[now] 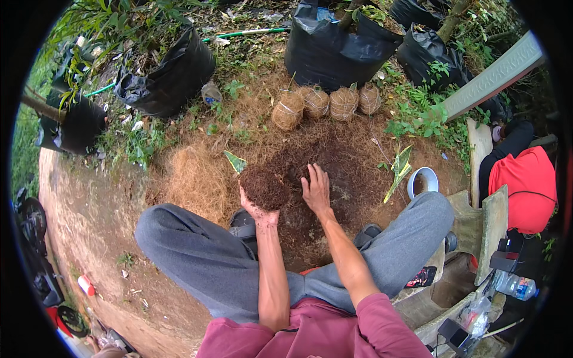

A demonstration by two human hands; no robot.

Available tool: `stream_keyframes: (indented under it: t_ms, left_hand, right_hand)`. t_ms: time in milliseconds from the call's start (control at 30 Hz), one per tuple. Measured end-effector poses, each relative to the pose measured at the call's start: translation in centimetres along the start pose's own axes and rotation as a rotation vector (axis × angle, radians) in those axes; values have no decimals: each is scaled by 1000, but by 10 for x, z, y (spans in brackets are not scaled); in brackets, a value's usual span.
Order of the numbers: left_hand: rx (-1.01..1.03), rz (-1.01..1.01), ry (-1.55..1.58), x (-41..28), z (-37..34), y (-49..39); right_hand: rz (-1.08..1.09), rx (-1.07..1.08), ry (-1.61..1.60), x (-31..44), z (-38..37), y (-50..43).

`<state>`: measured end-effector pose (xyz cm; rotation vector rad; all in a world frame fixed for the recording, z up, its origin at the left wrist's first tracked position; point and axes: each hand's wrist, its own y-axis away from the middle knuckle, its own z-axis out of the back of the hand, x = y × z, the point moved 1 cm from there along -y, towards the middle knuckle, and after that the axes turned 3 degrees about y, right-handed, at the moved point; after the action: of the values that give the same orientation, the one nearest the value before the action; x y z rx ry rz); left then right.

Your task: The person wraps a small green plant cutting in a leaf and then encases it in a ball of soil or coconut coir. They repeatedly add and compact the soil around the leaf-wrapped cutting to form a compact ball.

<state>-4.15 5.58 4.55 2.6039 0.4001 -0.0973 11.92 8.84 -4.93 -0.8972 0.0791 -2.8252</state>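
Observation:
In my left hand (258, 212) rests a rounded clump of dark brown planting medium (265, 188), cupped from below. A variegated green and yellow leaf (236, 162) sticks out at the clump's far left side; its base is hidden. My right hand (317, 188) hovers over or touches the dark loose medium (344, 179) on the ground, fingers slightly apart and nothing seen in them. Left of the clump lies a heap of tan coconut fibre (201, 181). More variegated leaves (398, 172) lie on the ground to the right, near a white bowl (423, 182).
Several string-wrapped fibre balls (288, 110) stand before a large black planter bag (338, 51). Another black planter bag (172, 76) is at the left. A person in a red top (521, 188) sits at the right. Beside my right knee, a phone (421, 277) lies near concrete blocks (492, 232).

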Motion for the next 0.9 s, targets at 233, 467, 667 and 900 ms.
stream_keyframes:
  t_ms: [233, 467, 667, 900]
  left_hand:
    - [5, 13, -21, 2, 6, 0]
    - [68, 1, -3, -2, 7, 2]
    - [97, -14, 9, -2, 4, 4]
    - [69, -3, -7, -1, 7, 2]
  right_hand:
    - [16, 142, 19, -17, 16, -36]
    - [184, 245, 43, -17, -3, -24]
    - [288, 280, 130, -2, -4, 15]
    - [338, 402, 339, -4, 14, 57]
